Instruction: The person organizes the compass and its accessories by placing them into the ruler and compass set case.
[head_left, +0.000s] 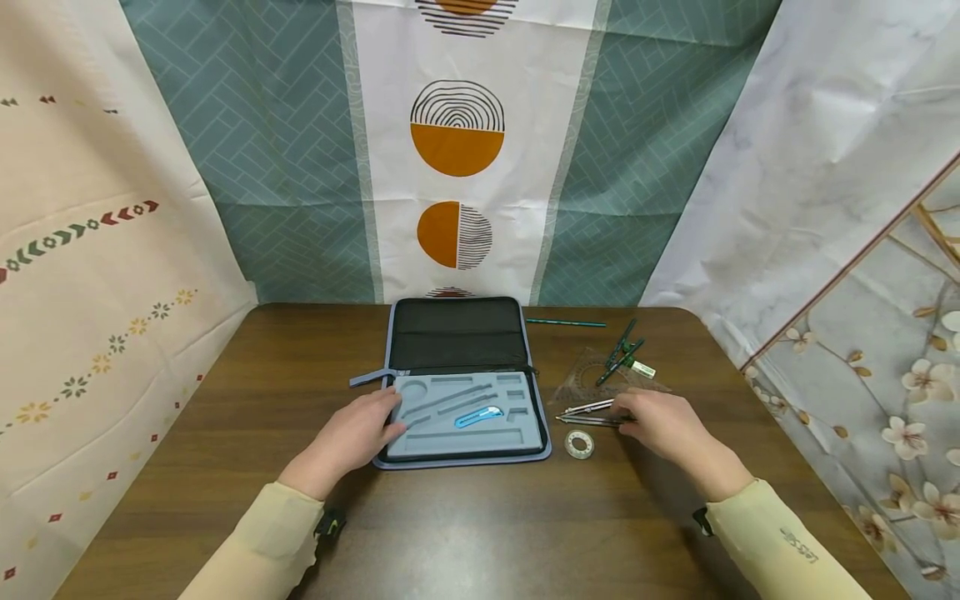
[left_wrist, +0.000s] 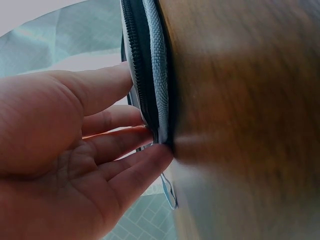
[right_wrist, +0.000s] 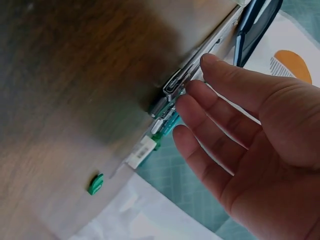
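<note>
My left hand [head_left: 358, 429] rests at the left edge of an unzipped pencil case [head_left: 459, 337], its thumb over the grey moulded tray [head_left: 465, 446]. In the left wrist view its fairly straight fingers touch the zipped rim [left_wrist: 160, 65]. A blue utility knife [head_left: 478, 417] lies in the tray among vacant slots. Over to the right, my right hand [head_left: 667, 425] is at the right ends of two metal compasses [head_left: 588, 421] on the table. The right wrist view shows loosely bent fingers beside a metal compass [right_wrist: 187, 75]; whether they touch it is unclear.
A small round tape-like ring [head_left: 579, 444] lies right of the case. Behind the compasses are a clear set square [head_left: 581, 382], dark green sticks [head_left: 621, 346], a white eraser [head_left: 643, 369] and a green pencil [head_left: 566, 322]. Curtains hang around the table [head_left: 480, 533].
</note>
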